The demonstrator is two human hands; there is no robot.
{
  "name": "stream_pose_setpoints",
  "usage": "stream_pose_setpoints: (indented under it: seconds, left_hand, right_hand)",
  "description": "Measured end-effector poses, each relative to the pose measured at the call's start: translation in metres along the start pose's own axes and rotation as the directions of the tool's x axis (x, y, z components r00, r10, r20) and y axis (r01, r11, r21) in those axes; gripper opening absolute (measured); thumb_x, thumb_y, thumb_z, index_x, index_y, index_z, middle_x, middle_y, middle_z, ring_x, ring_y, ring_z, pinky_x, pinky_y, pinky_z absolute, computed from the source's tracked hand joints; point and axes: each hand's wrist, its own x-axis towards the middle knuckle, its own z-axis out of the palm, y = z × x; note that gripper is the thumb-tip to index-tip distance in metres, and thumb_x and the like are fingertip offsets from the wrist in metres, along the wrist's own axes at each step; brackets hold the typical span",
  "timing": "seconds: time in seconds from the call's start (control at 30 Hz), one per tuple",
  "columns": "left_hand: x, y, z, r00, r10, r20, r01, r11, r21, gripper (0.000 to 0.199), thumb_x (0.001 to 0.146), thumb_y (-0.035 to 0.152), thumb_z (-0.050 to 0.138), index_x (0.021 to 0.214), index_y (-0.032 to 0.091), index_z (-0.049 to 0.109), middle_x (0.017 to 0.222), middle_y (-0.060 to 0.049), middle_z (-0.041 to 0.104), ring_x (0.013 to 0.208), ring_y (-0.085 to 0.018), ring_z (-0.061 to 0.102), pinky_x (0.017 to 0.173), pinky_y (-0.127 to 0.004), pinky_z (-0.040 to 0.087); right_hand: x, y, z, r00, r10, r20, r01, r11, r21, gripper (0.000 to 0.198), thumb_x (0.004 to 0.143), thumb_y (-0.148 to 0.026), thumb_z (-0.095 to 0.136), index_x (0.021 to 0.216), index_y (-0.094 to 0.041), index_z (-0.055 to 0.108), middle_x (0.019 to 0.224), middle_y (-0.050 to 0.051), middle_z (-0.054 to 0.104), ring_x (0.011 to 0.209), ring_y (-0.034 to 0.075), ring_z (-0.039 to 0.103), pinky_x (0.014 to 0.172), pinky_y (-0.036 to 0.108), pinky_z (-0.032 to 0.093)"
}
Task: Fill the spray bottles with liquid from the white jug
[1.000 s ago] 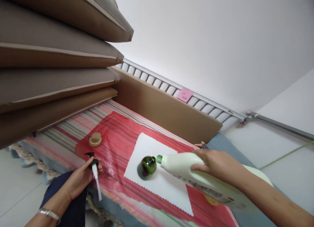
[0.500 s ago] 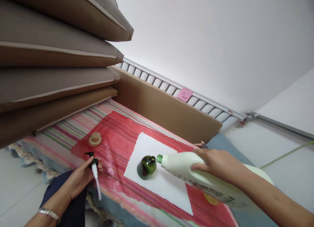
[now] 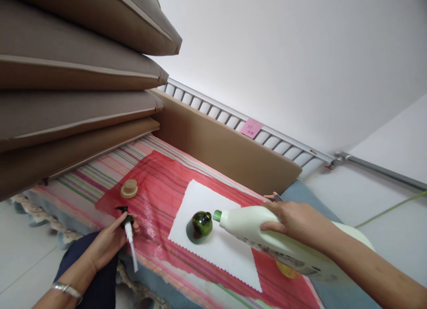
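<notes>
My right hand (image 3: 288,218) is closed round the upper part of a large pale-green bottle (image 3: 251,221). It is tipped to the left, its green spout right by the neck of a small dark-green glass-like bottle (image 3: 202,225). The small bottle stands on a white cloth with zigzag edges (image 3: 230,251). In my left hand (image 3: 115,238) I hold a black pump top (image 3: 127,219) with a white collar and a clear dip tube pointing down. Behind that hand, a beige round cap (image 3: 129,188) rests on the red sheet (image 3: 156,184). Whether liquid is flowing is hard to see.
Stacked grey-brown cushions (image 3: 83,109) rise at the left. A brown board (image 3: 216,144) stands along the back before a white radiator (image 3: 213,109) bearing a pink note (image 3: 251,128). A yellow object (image 3: 286,270) lies partly under the large bottle. Striped cloth (image 3: 96,175) covers the surface.
Almost nothing differs. The large bottle and my right hand have shifted very slightly; my left hand keeps the pump top in the same place.
</notes>
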Motion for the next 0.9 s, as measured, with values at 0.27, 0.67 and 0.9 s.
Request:
stream_pose_setpoints:
  seconds: [0.27, 0.67, 0.9]
  left_hand:
    - [-0.0019, 0.0015, 0.0031, 1.0, 0.005, 0.004, -0.006, 0.999, 0.032, 0.016, 0.084, 0.015, 0.049, 0.075, 0.013, 0.062, 0.069, -0.006, 0.062, 0.068, -0.02, 0.064, 0.068, -0.037, 0.056]
    - [-0.0003, 0.0002, -0.0012, 1.0, -0.005, 0.023, 0.004, 1.0, 0.03, 0.015, 0.083, 0.017, 0.051, 0.076, 0.013, 0.064, 0.071, -0.006, 0.063, 0.068, -0.019, 0.064, 0.07, -0.037, 0.056]
    - [0.0002, 0.0003, -0.001, 1.0, 0.015, 0.023, -0.016, 0.998, 0.058, 0.018, 0.085, 0.017, 0.048, 0.077, 0.012, 0.064, 0.07, -0.006, 0.063, 0.069, -0.019, 0.064, 0.069, -0.036, 0.056]
  right_hand:
    - [-0.0005, -0.0016, -0.0032, 1.0, 0.01, 0.026, -0.01, 1.0, 0.007, 0.033, 0.079, -0.056, 0.048, 0.078, -0.024, 0.057, 0.076, 0.003, 0.068, 0.065, 0.024, 0.062, 0.053, 0.029, 0.036]
    - [0.0012, -0.0009, -0.0037, 0.999, 0.01, 0.035, -0.01, 1.0, 0.012, 0.036, 0.078, -0.058, 0.048, 0.083, -0.024, 0.059, 0.08, 0.006, 0.068, 0.068, 0.026, 0.064, 0.056, 0.032, 0.04]
    - [0.0017, -0.0032, -0.0061, 0.999, 0.011, 0.052, -0.011, 1.0, 0.006, 0.035, 0.079, -0.057, 0.048, 0.085, -0.024, 0.059, 0.081, 0.007, 0.067, 0.069, 0.027, 0.064, 0.059, 0.033, 0.041]
